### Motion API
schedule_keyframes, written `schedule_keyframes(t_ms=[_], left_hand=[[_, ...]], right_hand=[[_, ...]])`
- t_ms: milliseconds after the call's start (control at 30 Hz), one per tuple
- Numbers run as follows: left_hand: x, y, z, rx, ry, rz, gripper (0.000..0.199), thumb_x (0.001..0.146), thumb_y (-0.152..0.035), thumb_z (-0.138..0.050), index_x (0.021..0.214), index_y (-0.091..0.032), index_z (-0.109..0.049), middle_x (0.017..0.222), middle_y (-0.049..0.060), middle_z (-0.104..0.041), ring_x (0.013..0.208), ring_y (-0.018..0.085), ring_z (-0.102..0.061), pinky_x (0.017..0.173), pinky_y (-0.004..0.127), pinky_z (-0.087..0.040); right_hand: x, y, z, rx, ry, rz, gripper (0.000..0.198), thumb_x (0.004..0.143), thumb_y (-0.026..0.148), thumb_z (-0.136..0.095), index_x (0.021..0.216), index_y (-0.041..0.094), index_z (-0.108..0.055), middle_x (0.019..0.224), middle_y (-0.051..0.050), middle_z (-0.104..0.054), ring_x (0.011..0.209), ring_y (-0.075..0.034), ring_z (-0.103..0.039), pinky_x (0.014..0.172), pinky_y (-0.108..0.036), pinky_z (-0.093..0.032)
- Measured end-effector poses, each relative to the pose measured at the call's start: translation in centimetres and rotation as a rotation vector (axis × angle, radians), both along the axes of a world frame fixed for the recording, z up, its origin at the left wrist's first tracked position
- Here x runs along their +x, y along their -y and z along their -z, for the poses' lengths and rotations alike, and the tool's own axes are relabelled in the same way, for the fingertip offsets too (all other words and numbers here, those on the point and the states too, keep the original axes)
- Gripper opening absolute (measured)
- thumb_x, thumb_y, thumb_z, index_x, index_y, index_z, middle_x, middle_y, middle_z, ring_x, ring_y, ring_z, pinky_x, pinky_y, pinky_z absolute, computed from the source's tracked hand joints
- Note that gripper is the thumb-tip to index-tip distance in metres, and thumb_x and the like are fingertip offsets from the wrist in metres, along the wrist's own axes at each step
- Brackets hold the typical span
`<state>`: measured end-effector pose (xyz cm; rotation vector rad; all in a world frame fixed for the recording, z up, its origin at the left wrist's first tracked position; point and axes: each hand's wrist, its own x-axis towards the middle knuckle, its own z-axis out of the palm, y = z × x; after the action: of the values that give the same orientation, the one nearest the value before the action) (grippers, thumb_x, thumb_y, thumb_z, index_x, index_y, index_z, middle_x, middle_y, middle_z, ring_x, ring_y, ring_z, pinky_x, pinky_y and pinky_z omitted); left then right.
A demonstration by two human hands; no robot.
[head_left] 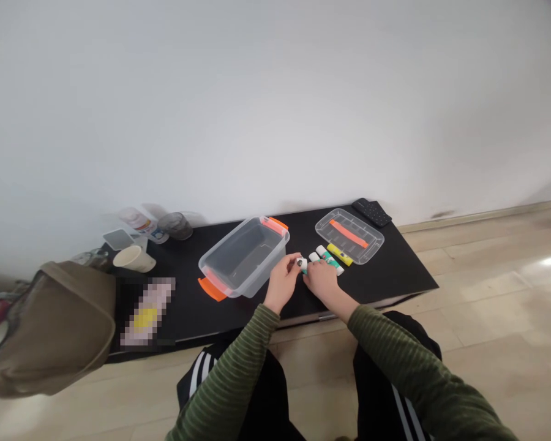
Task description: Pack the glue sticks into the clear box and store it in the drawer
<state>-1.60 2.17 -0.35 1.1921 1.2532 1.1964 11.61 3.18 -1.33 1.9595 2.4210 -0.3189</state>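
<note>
Fingers of my left hand pinch the white end of a glue stick in front of the clear box's right side. My right hand is closed around the teal end of the same stick, partly hiding it. Just beyond my right fingers, white-and-green glue sticks lie side by side, one of them mostly covered by the hand. A yellow tube, shaped like a glue stick, rests to their right. To the left, the clear plastic box stands uncovered with orange latches, and nothing shows inside it.
The clear lid with its orange handle lies at the right, near a black dotted object. Leftward on the black table are a paper cup, a white bottle, a dark jar and a brown bag.
</note>
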Motion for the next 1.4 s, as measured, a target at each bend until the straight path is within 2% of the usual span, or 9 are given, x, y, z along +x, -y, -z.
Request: schedule_keyframes(t_ms=[167,333,433,533,633,900,1167,1267,1400], left_hand=[[0.3,-0.1,0.7,-0.119,0.184,-0.051,0.022,0.082,-0.025,-0.070,0.103,-0.018,-0.071,0.107,0.008,-0.069,0.090,0.018,-0.065,0.084,0.036,-0.058],[0.6,-0.6,0.8,-0.293,0.465,-0.130,0.016,0.086,-0.018,-0.062,0.100,-0.014,-0.067,0.090,0.007,-0.069,0.080,0.015,-0.067,0.080,0.032,-0.057],[0.6,-0.7,0.7,-0.351,0.610,-0.176,0.010,0.086,-0.015,-0.060,0.094,-0.013,-0.065,0.084,0.007,-0.069,0.078,0.016,-0.069,0.082,0.032,-0.055],[0.6,-0.7,0.5,-0.352,0.677,-0.190,0.008,0.086,-0.015,-0.059,0.090,-0.012,-0.066,0.085,0.007,-0.070,0.079,0.016,-0.069,0.086,0.033,-0.055],[0.4,-0.5,0.3,-0.308,0.677,-0.166,0.012,0.086,-0.019,-0.063,0.095,-0.013,-0.068,0.087,0.006,-0.070,0.079,0.014,-0.068,0.087,0.034,-0.055],[0.3,-0.1,-0.1,-0.170,0.551,-0.067,0.040,0.072,-0.037,-0.083,0.104,-0.015,-0.075,0.092,0.003,-0.067,0.081,0.011,-0.061,0.088,0.034,-0.055],[0.3,0.0,0.1,-0.160,0.531,-0.056,0.044,0.069,-0.039,-0.085,0.105,-0.015,-0.076,0.100,0.007,-0.072,0.092,0.017,-0.066,0.095,0.039,-0.052],[0.3,0.1,0.1,-0.151,0.524,-0.040,0.045,0.070,-0.038,-0.085,0.107,-0.015,-0.076,0.104,0.009,-0.074,0.097,0.020,-0.068,0.099,0.041,-0.051],[0.3,0.2,0.3,-0.144,0.493,-0.018,0.046,0.071,-0.038,-0.083,0.110,-0.015,-0.075,0.109,0.011,-0.074,0.101,0.022,-0.069,0.102,0.043,-0.050]], right_hand=[[1.3,-0.4,-0.6,0.040,-0.032,0.053,0.029,0.094,0.031,-0.051,0.106,0.013,-0.070,0.108,-0.018,-0.070,0.107,-0.029,-0.063,0.080,-0.035,-0.050],[3.5,0.3,-1.4,0.114,-0.184,0.154,0.028,0.091,0.041,-0.056,0.103,0.021,-0.070,0.100,-0.010,-0.073,0.092,-0.022,-0.067,0.072,-0.028,-0.048],[4.7,1.3,-1.5,0.181,-0.354,0.109,0.023,0.089,0.038,-0.059,0.101,0.022,-0.070,0.094,-0.005,-0.073,0.085,-0.019,-0.068,0.072,-0.026,-0.048],[5.5,2.3,-1.1,0.244,-0.524,-0.027,0.023,0.087,0.031,-0.060,0.106,0.021,-0.069,0.098,-0.005,-0.073,0.086,-0.019,-0.068,0.079,-0.028,-0.050],[5.9,2.8,-0.7,0.266,-0.598,-0.122,0.029,0.085,0.028,-0.061,0.112,0.020,-0.068,0.106,-0.008,-0.072,0.093,-0.021,-0.067,0.086,-0.032,-0.052],[6.5,2.7,-0.9,0.324,-0.655,-0.129,0.029,0.085,0.024,-0.061,0.114,0.022,-0.069,0.115,-0.009,-0.068,0.102,-0.023,-0.066,0.091,-0.035,-0.054],[6.5,2.8,-0.6,0.321,-0.720,-0.145,0.031,0.086,0.025,-0.063,0.116,0.021,-0.071,0.111,-0.009,-0.072,0.102,-0.023,-0.068,0.094,-0.035,-0.053],[6.5,2.8,-0.7,0.265,-0.771,-0.097,0.031,0.083,0.023,-0.066,0.113,0.022,-0.073,0.109,-0.008,-0.073,0.098,-0.022,-0.069,0.092,-0.035,-0.053],[6.3,2.8,-0.9,0.095,-0.845,0.002,0.028,0.080,0.026,-0.068,0.107,0.023,-0.075,0.101,-0.005,-0.075,0.082,-0.020,-0.069,0.082,-0.034,-0.055]])
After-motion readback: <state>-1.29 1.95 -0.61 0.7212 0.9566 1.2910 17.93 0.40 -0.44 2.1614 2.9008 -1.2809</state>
